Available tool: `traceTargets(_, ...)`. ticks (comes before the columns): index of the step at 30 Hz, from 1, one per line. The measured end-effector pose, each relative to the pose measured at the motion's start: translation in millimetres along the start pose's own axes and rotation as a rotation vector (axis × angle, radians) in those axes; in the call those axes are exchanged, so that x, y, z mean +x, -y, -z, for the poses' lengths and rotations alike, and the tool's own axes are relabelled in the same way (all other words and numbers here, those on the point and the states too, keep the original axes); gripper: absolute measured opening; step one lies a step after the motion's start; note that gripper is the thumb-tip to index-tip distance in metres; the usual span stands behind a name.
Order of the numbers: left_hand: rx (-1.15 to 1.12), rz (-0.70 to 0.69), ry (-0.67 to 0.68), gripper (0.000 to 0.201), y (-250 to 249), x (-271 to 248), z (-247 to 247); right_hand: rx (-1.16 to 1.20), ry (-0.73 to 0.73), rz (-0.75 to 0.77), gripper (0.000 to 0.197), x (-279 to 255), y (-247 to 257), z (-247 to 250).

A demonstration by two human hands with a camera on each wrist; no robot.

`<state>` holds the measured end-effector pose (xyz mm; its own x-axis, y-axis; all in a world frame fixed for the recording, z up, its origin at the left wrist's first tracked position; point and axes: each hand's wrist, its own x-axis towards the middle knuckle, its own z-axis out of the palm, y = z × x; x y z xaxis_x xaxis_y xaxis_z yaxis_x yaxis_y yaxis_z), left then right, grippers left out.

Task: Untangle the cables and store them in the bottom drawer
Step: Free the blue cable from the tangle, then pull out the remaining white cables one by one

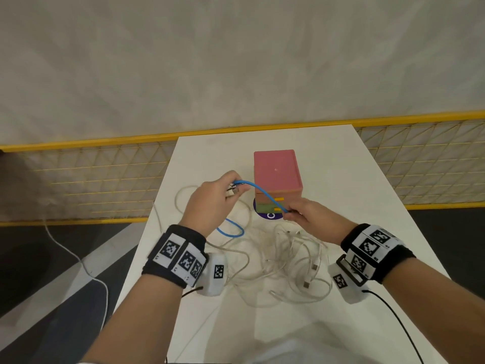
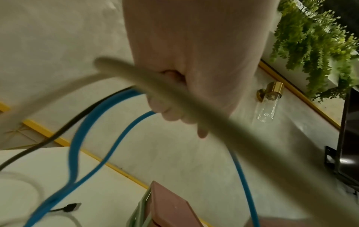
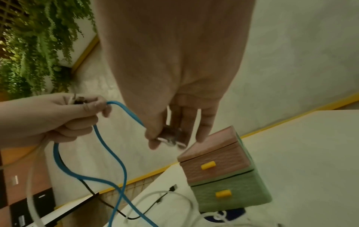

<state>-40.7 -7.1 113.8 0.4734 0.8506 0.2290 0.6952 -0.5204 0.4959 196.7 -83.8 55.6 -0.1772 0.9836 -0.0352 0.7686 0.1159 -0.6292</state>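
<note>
A small drawer unit (image 1: 275,172) stands mid-table, pink above, with the green bottom drawer (image 3: 229,195) closed. My left hand (image 1: 236,191) is raised left of it, gripping metal plugs, a blue cable (image 1: 259,191) and a white cable (image 2: 194,110). The blue cable arcs across to my right hand (image 1: 291,212), which pinches its other end in front of the drawers. A lower blue loop (image 1: 231,229) hangs down to the table. Several white cables (image 1: 288,258) lie tangled between my wrists. A black cable (image 3: 91,190) runs among them.
The white table (image 1: 354,179) is narrow, with floor on both sides. A yellow mesh fence (image 1: 91,179) runs behind it. A purple round sticker (image 1: 270,215) lies under the drawer unit. One white cord (image 1: 78,258) trails off the left edge onto the floor.
</note>
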Motion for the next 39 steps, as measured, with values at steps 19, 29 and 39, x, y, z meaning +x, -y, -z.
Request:
traceTargets(19,-0.192,0.221,-0.022,0.032,37.3,-31.5,-9.2,-0.304,0.323,0.033,0.016,83.8,58.9,-41.2)
traceTargets(29,-0.201,0.196,0.0,0.03,28.7,-33.2,-26.8,-0.819,0.622,-0.13,0.027,50.2,24.7,-90.3)
traceTargets(39,-0.398,0.257,-0.026,0.048,9.8,-35.9,-34.3,-0.319,0.165,-0.076,0.022,30.1,16.5,-74.9)
